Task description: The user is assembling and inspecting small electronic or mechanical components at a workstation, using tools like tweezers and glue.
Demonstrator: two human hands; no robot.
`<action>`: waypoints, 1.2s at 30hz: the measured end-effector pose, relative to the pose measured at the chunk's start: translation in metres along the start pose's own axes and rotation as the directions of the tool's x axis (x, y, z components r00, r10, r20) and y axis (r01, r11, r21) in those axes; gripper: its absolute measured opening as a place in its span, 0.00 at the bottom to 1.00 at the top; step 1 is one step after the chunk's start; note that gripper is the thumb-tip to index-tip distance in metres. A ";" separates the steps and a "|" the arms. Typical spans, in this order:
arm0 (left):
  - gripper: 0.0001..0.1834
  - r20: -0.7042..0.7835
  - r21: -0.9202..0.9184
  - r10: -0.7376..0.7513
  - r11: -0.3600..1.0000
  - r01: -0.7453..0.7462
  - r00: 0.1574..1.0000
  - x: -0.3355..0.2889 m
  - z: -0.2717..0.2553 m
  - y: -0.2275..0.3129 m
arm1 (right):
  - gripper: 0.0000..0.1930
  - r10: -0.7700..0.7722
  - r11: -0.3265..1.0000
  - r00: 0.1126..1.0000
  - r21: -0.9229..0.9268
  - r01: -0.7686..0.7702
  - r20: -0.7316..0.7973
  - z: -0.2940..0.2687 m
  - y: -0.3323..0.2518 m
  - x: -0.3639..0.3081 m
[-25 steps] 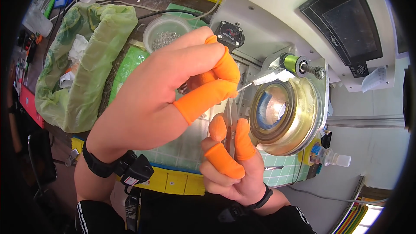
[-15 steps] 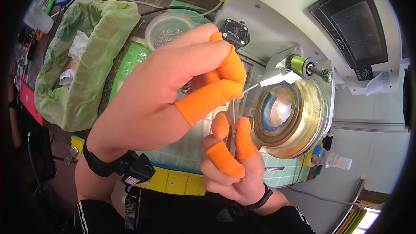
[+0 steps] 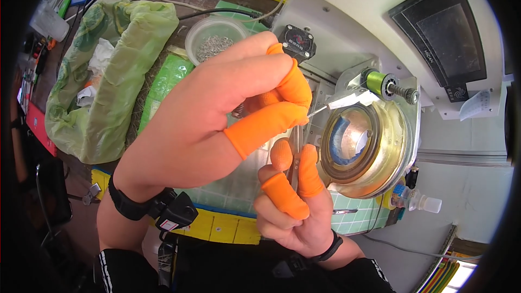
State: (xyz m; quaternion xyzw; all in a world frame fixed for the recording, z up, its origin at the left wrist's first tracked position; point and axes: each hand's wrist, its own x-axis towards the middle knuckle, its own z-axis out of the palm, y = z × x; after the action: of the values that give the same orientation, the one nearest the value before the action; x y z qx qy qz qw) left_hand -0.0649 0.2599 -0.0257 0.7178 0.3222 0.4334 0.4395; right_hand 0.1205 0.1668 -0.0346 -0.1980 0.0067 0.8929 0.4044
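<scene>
My left hand [image 3: 217, 114], with orange finger cots on it, is closed in a pinch near the middle of the view. Its fingertips meet beside a thin metal rod [image 3: 319, 112] that runs toward a white piece on the machine; whatever they pinch is too small to make out. Just below, my right hand [image 3: 296, 206], also in orange finger cots, grips metal tweezers [image 3: 296, 160] between thumb and finger. The tweezers point up to the left fingertips, which hide their tips. A round, amber-edged wheel [image 3: 374, 157] with a blue inner lining stands right of both hands.
A white machine housing with a dark screen [image 3: 448, 32] fills the right. A green spool [image 3: 380, 82] sits above the wheel. Behind my left hand stands a clear tub [image 3: 196, 31] of small metal pieces. Farther left is a bin lined with a green bag [image 3: 108, 119]. Green mat [image 3: 217, 198] lies below.
Both hands keep their grips and stay almost in place. The whole view has shifted very slightly; my right thumb and finger sit a little closer together on the tweezers.
</scene>
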 end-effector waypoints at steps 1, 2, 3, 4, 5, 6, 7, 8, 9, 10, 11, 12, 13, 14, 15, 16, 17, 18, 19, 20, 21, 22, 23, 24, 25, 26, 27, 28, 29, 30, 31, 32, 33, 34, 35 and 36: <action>0.04 -0.001 -0.018 -0.008 1.000 0.008 1.000 0.000 0.000 0.000 | 0.24 0.001 1.000 1.000 -0.002 -0.001 0.001 -0.001 0.000 0.000; 0.04 0.000 -0.017 -0.005 1.000 0.005 1.000 0.000 0.000 0.000 | 0.23 -0.021 0.999 0.998 0.032 0.019 0.058 -0.004 0.001 0.001; 0.04 0.013 -0.010 0.001 1.000 -0.001 1.000 0.001 -0.001 0.000 | 0.23 -0.043 0.997 0.993 0.067 0.036 0.114 -0.006 0.002 0.001; 0.04 0.027 -0.003 0.007 1.000 -0.007 1.000 0.001 -0.001 0.001 | 0.23 -0.045 0.997 0.992 0.066 0.038 0.115 -0.008 0.002 0.001; 0.04 0.027 -0.002 0.009 1.000 -0.008 1.000 0.001 -0.002 0.000 | 0.23 -0.049 0.998 0.990 0.055 0.042 0.132 -0.009 0.002 0.001; 0.04 0.030 -0.013 0.017 1.000 -0.016 0.999 0.001 -0.002 -0.002 | 0.23 -0.052 0.998 0.988 0.045 0.045 0.149 -0.010 0.002 0.002; 0.03 0.033 -0.024 0.024 0.999 -0.023 0.999 0.001 -0.001 -0.003 | 0.23 -0.052 0.998 0.988 0.044 0.046 0.148 -0.012 0.002 0.003; 0.03 0.031 -0.021 0.024 1.000 -0.023 0.999 0.000 -0.003 -0.002 | 0.22 -0.047 0.998 0.984 0.057 0.038 0.172 -0.012 0.002 0.004; 0.03 0.022 -0.057 0.014 0.998 -0.013 1.000 -0.001 -0.004 -0.002 | 0.22 -0.042 0.997 0.980 0.071 0.029 0.196 -0.012 0.003 0.005; 0.03 0.013 -0.092 0.002 0.996 -0.001 1.000 -0.002 -0.006 -0.001 | 0.22 -0.037 0.997 0.979 0.071 0.024 0.199 -0.011 0.005 0.005; 0.03 0.013 -0.092 0.004 0.996 -0.003 1.000 -0.002 -0.006 -0.002 | 0.22 0.004 0.996 0.984 0.091 -0.020 0.177 -0.009 0.006 0.002; 0.03 -0.017 -0.249 -0.017 0.968 0.012 1.000 -0.003 -0.005 -0.005 | 0.21 0.048 0.991 0.987 0.112 -0.066 0.156 -0.008 0.009 -0.001; 0.03 -0.045 -0.398 -0.044 0.917 0.023 0.998 -0.004 -0.006 -0.006 | 0.21 0.051 0.991 0.986 0.113 -0.070 0.158 -0.006 0.014 -0.005; 0.03 -0.045 -0.391 -0.045 0.920 0.023 0.998 -0.003 -0.009 0.000 | 0.21 0.114 0.990 0.972 0.056 -0.128 0.204 -0.005 0.019 -0.011; 0.03 -0.064 -0.362 -0.045 0.932 0.019 0.997 -0.003 -0.015 0.009 | 0.22 0.180 0.983 0.952 -0.003 -0.185 0.248 -0.003 0.024 -0.018; 0.04 -0.083 -0.331 -0.046 0.944 0.016 0.995 -0.004 -0.022 0.018 | 0.22 0.186 0.981 0.948 -0.001 -0.192 0.258 -0.003 0.022 -0.026; 0.04 -0.086 -0.308 -0.057 0.951 0.028 0.995 -0.010 -0.032 0.027 | 0.24 0.281 0.954 0.939 -0.159 -0.253 0.198 -0.006 0.017 -0.036; 0.04 -0.117 -0.176 -0.041 0.984 0.020 0.992 -0.024 -0.049 0.034 | 0.27 0.373 0.896 0.919 -0.308 -0.320 0.130 -0.010 0.014 -0.044; 0.05 -0.142 -0.038 -0.021 0.999 0.015 0.990 -0.038 -0.065 0.041 | 0.29 0.398 0.859 0.915 -0.377 -0.347 0.065 -0.015 0.010 -0.051; 0.05 -0.143 -0.016 -0.021 1.000 0.019 0.989 -0.051 -0.079 0.049 | 0.32 0.401 0.817 0.916 -0.451 -0.359 -0.005 -0.016 0.004 -0.062; 0.03 -0.162 0.265 -0.060 0.959 0.102 0.985 -0.068 -0.089 0.057 | 0.30 0.372 0.794 0.927 -0.502 -0.343 -0.046 -0.023 0.000 -0.070; 0.05 -0.190 0.521 -0.090 0.834 0.179 0.978 -0.082 -0.092 0.065 | 0.21 0.316 0.768 0.946 -0.604 -0.214 0.067 -0.029 0.002 -0.073; 0.05 -0.210 0.616 -0.120 0.754 0.227 0.970 -0.095 -0.086 0.064 | 0.21 0.285 0.787 0.955 -0.588 -0.187 0.078 -0.034 0.001 -0.078; 0.06 -0.243 0.703 -0.148 0.654 0.279 0.959 -0.114 -0.078 0.060 | 0.22 0.262 0.803 0.961 -0.573 -0.164 0.093 -0.038 -0.001 -0.084; 0.05 -0.261 0.714 -0.215 0.613 0.338 0.941 -0.133 -0.068 0.059 | 0.22 0.275 0.800 0.955 -0.578 -0.163 0.112 -0.040 -0.001 -0.089; 0.05 -0.282 0.722 -0.277 0.569 0.394 0.918 -0.148 -0.060 0.057 | 0.22 0.280 0.786 0.958 -0.586 -0.195 0.057 -0.042 -0.001 -0.095; 0.05 -0.293 0.728 -0.267 0.560 0.395 0.918 -0.156 -0.055 0.053 | 0.22 0.280 0.773 0.960 -0.592 -0.228 -0.004 -0.044 -0.001 -0.101; 0.08 -0.293 0.795 -0.262 0.468 0.387 0.919 -0.163 -0.050 0.049 | 0.22 0.283 0.768 0.959 -0.601 -0.222 0.007 -0.045 0.001 -0.106; 0.10 -0.296 0.851 -0.258 0.365 0.377 0.920 -0.170 -0.044 0.049 | 0.19 0.270 0.707 0.963 -0.677 -0.203 -0.007 -0.045 0.001 -0.112; 0.10 -0.306 0.853 -0.241 0.359 0.378 0.921 -0.173 -0.040 0.043 | 0.17 0.249 0.637 0.968 -0.749 -0.181 -0.022 -0.043 0.002 -0.116; 0.12 -0.281 0.873 -0.180 0.360 0.329 0.943 -0.175 -0.035 0.037 | 0.17 0.247 0.629 0.969 -0.759 -0.168 -0.011 -0.041 0.005 -0.120; 0.15 -0.250 0.890 -0.118 0.363 0.276 0.961 -0.176 -0.031 0.030 | 0.12 0.212 0.621 0.977 -0.768 -0.157 -0.028 -0.038 0.009 -0.125; 0.16 -0.213 0.898 -0.164 0.355 0.259 0.963 -0.179 -0.029 0.024 | 0.06 0.172 0.615 0.984 -0.775 -0.144 -0.046 -0.036 0.011 -0.132; 0.16 -0.228 0.894 -0.238 0.332 0.300 0.944 -0.182 -0.024 0.014 | 0.05 0.168 0.597 0.986 -0.795 -0.109 -0.009 -0.041 0.012 -0.137; 0.15 -0.226 0.913 -0.232 0.287 0.288 0.946 -0.184 -0.019 0.013 | 0.05 0.127 0.519 0.991 -0.848 -0.109 -0.050 -0.040 0.013 -0.143; 0.14 -0.222 0.930 -0.226 0.242 0.276 0.948 -0.185 -0.016 0.013 | 0.06 0.080 0.438 0.993 -0.892 -0.114 -0.088 -0.039 0.014 -0.150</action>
State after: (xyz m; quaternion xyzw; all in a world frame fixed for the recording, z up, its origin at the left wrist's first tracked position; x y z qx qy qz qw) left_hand -0.1551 0.1040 -0.0724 0.7664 0.6351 0.0947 -0.0185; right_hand 0.2125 0.0428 -0.0191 -0.3949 -0.4469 0.7806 0.1871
